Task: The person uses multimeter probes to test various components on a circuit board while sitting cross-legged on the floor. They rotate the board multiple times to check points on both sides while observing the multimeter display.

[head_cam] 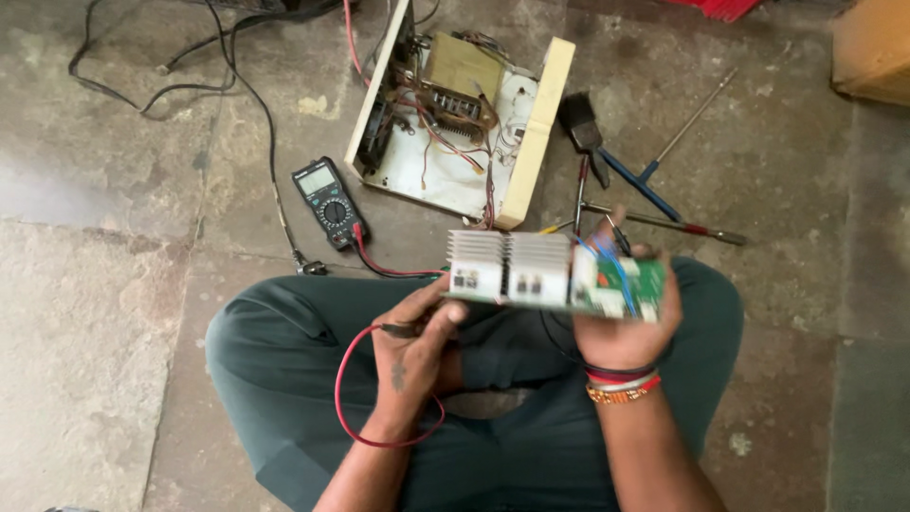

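The green circuit board with two ribbed silver heat sinks [555, 275] sits up at lap height, cradled from beneath by the right hand [621, 327], fingers wrapped round its far end, probably steadying it. The left hand [412, 346] pinches a red-leaded probe [403, 330] at its near-left corner. Beyond the left hand lies the black multimeter [329, 201].

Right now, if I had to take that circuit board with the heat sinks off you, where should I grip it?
Probably by the bare left end of the circuit board, coming from the left along its long edge. The right hand cups the green right end from below, the finned heat sinks cover the middle, and the left hand holds a red-wired probe near that corner.
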